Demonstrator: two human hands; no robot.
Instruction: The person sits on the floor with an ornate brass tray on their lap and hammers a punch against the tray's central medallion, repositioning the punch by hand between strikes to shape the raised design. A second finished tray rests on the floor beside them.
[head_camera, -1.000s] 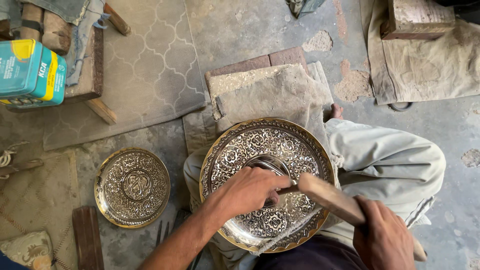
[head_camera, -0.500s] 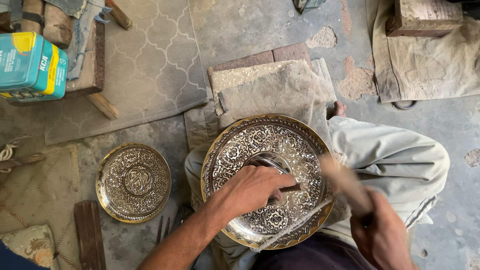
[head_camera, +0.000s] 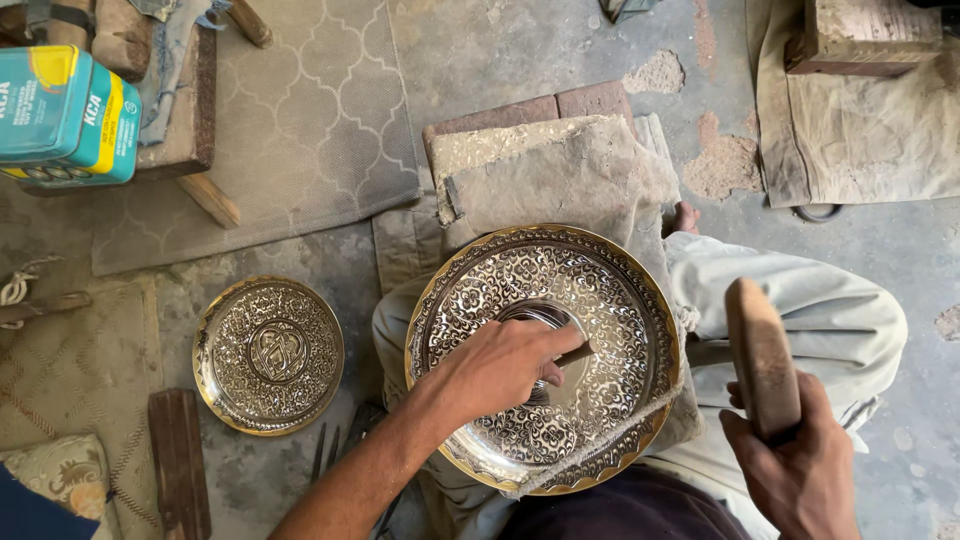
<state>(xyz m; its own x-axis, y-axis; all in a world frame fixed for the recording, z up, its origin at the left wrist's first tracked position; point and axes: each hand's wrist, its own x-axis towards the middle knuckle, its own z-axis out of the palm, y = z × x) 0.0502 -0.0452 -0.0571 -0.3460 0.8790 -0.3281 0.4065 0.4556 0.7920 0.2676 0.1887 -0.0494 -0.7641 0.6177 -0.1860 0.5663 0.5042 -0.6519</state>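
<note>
A large engraved metal plate (head_camera: 600, 290) with a gold rim rests on my lap, tilted toward me. My left hand (head_camera: 500, 368) lies on the middle of the plate and pinches a small chisel (head_camera: 574, 353) whose tip touches the plate's centre. My right hand (head_camera: 795, 470) grips a wooden mallet (head_camera: 762, 355), raised upright to the right of the plate, clear of the chisel.
A smaller engraved plate (head_camera: 268, 354) lies on the floor at left. Folded cloth on bricks (head_camera: 555, 170) sits behind the large plate. A teal tin (head_camera: 62, 118) rests on a wooden block at top left. Wood pieces (head_camera: 178, 460) and thin tools (head_camera: 325, 452) lie nearby.
The mallet has swung up and away from the chisel, from lying across the plate's right edge to standing raised at the right. My left hand has stayed in place.
</note>
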